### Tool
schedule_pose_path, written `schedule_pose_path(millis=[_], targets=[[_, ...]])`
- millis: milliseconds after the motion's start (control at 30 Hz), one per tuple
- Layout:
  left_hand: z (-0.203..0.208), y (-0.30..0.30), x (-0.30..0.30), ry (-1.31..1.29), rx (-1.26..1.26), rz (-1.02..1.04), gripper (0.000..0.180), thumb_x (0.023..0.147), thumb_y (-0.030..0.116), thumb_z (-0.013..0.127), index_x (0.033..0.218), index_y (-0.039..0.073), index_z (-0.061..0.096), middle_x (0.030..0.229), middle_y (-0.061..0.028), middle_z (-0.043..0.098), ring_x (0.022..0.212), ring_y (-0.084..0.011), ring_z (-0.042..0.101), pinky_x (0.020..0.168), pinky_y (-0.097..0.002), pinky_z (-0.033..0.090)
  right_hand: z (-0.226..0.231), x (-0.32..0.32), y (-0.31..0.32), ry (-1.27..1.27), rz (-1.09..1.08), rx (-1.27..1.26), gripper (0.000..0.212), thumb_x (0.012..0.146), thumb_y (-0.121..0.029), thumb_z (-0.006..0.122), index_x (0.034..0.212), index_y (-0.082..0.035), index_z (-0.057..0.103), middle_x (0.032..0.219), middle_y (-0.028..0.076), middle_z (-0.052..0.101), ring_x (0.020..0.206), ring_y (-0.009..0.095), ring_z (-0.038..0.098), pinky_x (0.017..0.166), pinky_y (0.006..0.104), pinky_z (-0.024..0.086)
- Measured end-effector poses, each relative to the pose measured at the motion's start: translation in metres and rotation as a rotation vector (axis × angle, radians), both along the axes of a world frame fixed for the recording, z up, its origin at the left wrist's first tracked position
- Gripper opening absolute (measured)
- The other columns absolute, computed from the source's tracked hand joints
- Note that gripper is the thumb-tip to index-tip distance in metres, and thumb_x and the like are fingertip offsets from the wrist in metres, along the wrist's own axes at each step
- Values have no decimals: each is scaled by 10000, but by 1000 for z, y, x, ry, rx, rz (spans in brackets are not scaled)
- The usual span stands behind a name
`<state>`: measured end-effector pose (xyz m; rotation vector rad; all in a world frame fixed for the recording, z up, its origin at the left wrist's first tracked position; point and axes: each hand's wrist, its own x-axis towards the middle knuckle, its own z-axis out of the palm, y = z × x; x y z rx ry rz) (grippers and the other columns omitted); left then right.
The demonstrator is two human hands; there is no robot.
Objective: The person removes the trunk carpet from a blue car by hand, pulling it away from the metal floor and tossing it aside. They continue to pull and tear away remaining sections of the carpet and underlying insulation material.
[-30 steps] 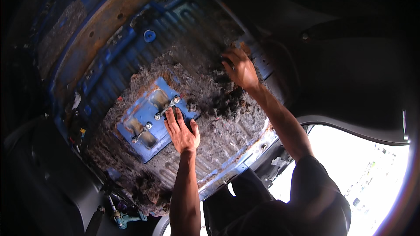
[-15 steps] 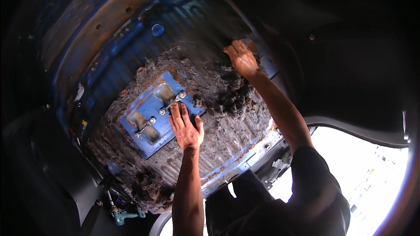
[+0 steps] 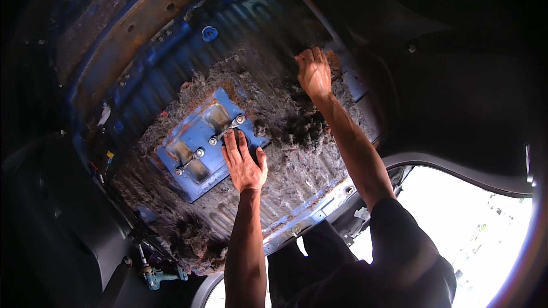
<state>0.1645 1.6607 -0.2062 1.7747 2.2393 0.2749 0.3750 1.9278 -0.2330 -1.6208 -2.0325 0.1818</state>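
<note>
Grey fibrous insulation matting (image 3: 297,154) covers the middle of a blue ribbed metal floor panel (image 3: 171,63), its edges ragged and torn, with loose clumps piled at the near left corner. That panel fills most of the view and carries a rusty brown cross-beam (image 3: 142,17) along its far side. Dark trim surrounds the panel, and bright daylight shows through an opening (image 3: 485,234) at the lower right. Set into the matting left of centre lies a bare blue bracket plate (image 3: 200,142) with two recessed slots and a row of silver bolts. The left hand (image 3: 244,162) lies flat on the matting at the plate's right edge, palm down, fingers together and pointing away, fingertips touching the bolted strip. The right hand (image 3: 314,71) is at the far edge of the matting, fingers curled closed on a tuft of the fibre. A round blue plug (image 3: 209,33) sits in the panel, well beyond both hands.
</note>
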Motion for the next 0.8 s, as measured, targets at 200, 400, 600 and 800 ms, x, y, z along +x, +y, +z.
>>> schedule_pose_path(millis=[200, 400, 600, 800], targets=[[-2, 1, -1, -30, 60, -7, 723, 1137, 385, 545, 1754, 70, 338, 1835, -181, 259, 1701, -397, 267, 1393, -603, 251, 34, 37, -32, 6, 82, -207, 146, 1011, -159, 795, 1070, -35, 746, 1091, 177, 744, 1126, 422, 709, 955, 541, 580], [0, 1, 0, 8, 49, -18, 735, 1132, 378, 549, 1752, 55, 325, 1832, -186, 262, 1706, -394, 255, 1396, -593, 238, 38, 8, 10, 60, 375, -31, 335, 1014, -164, 794, 1331, -59, 765, 1334, 139, 712, 1218, 391, 676, 1035, 501, 560], [2, 1, 1, -16, 66, -17, 750, 1119, 362, 573, 1758, 66, 315, 1824, -190, 274, 1706, -402, 253, 1396, -595, 236, 19, 13, -17, 2, 397, -6, 301, 1019, -154, 779, 1301, -54, 799, 1259, 61, 719, 1161, 295, 670, 1007, 463, 557], [2, 2, 2, 1, 38, -1, 766, 1098, 343, 603, 1760, 84, 318, 1809, -184, 291, 1701, -408, 265, 1394, -599, 254, 46, 59, -32, 16, 463, -244, 285, 1008, -165, 788, 1262, -38, 805, 1331, 109, 724, 1215, 321, 683, 1062, 468, 559]])
